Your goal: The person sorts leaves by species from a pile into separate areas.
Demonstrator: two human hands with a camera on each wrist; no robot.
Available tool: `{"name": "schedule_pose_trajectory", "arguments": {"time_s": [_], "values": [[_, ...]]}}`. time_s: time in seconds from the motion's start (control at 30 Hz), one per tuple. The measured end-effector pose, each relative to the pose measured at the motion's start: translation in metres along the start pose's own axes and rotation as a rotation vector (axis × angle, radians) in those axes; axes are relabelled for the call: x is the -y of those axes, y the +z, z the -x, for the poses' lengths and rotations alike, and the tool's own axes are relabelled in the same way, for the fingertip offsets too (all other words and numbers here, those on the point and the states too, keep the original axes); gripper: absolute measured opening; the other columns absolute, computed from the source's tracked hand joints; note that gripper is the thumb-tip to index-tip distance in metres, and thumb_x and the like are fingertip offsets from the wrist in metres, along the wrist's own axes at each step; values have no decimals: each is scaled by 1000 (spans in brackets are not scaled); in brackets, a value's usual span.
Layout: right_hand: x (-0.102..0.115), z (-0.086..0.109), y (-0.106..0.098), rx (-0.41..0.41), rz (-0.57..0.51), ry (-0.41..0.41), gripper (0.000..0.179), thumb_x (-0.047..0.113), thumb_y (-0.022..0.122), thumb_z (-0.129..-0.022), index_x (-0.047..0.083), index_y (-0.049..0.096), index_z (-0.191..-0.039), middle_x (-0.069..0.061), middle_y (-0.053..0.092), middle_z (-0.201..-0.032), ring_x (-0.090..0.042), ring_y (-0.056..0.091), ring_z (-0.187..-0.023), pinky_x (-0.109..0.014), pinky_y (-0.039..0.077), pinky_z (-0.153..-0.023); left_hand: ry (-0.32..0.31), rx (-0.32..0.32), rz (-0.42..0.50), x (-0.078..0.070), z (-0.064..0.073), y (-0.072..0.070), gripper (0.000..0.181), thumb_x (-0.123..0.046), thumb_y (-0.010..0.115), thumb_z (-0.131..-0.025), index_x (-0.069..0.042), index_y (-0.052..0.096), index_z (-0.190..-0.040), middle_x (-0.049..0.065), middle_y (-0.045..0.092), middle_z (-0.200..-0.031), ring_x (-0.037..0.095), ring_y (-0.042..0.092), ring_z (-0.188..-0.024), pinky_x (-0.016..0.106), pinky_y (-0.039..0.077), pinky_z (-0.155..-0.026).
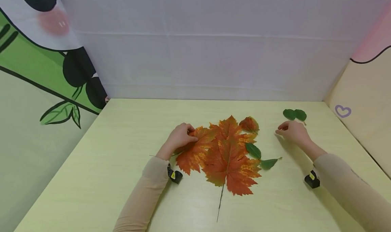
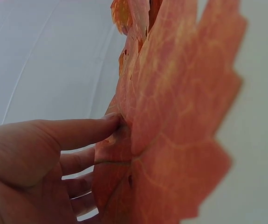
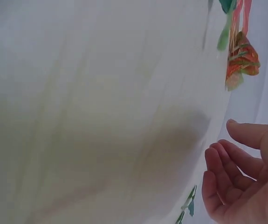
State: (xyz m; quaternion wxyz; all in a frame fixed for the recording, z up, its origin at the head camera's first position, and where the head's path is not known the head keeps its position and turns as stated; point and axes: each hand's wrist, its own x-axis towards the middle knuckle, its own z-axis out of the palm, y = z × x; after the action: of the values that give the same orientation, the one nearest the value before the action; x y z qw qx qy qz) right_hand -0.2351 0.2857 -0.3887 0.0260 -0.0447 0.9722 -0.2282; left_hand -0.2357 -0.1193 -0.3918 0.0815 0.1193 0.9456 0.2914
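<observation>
My left hand [image 1: 181, 136] pinches an orange maple leaf [image 1: 195, 155] at the left of a cluster. In the left wrist view the thumb [image 2: 85, 130] lies on the leaf's face while the other fingers go behind it. Overlapping it on the right is a larger orange maple leaf [image 1: 227, 164] with a dark stem, and another orange maple leaf [image 1: 229, 126] shows behind. My right hand [image 1: 293, 131] holds nothing, its fingers loosely bent above the table. Just beyond it lies a pair of small green leaves [image 1: 294, 114].
A curled orange-brown leaf [image 1: 249, 124] lies at the cluster's back right. Two small green leaves, one [image 1: 253, 150] by the maple leaves and one [image 1: 270, 163] nearer me, lie on the pale table [image 1: 122, 191]. A white cloth wall [image 1: 195, 65] stands at the back.
</observation>
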Motion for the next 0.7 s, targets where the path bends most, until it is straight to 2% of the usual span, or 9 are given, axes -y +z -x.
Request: {"name": "schedule_pose_trajectory", "arguments": {"time_s": [0.2, 0.4, 0.7], "values": [[19, 12, 10, 46, 3, -60, 27, 24, 62, -84, 0, 68, -94, -14, 67, -87, -27, 60, -79, -39, 45, -69, -4, 7, 28, 0, 0, 0, 33, -22, 69, -81, -4, 62, -107, 13, 56, -108, 26, 53, -96, 39, 44, -85], [38, 21, 19, 111, -10, -94, 22, 28, 65, -82, 6, 68, -85, -4, 66, -79, -19, 57, -73, -33, 43, -65, -7, 0, 35, 0, 0, -1, 32, -22, 69, -81, -3, 61, -106, 13, 56, -110, 26, 53, -97, 39, 44, -85], [53, 28, 29, 170, 9, -130, 47, 51, 70, -72, 7, 64, -88, -1, 61, -76, -14, 52, -67, -28, 41, -59, -18, 9, 20, 1, 0, 0, 32, -22, 69, -81, -4, 61, -106, 12, 55, -110, 27, 54, -98, 40, 45, -85]]}}
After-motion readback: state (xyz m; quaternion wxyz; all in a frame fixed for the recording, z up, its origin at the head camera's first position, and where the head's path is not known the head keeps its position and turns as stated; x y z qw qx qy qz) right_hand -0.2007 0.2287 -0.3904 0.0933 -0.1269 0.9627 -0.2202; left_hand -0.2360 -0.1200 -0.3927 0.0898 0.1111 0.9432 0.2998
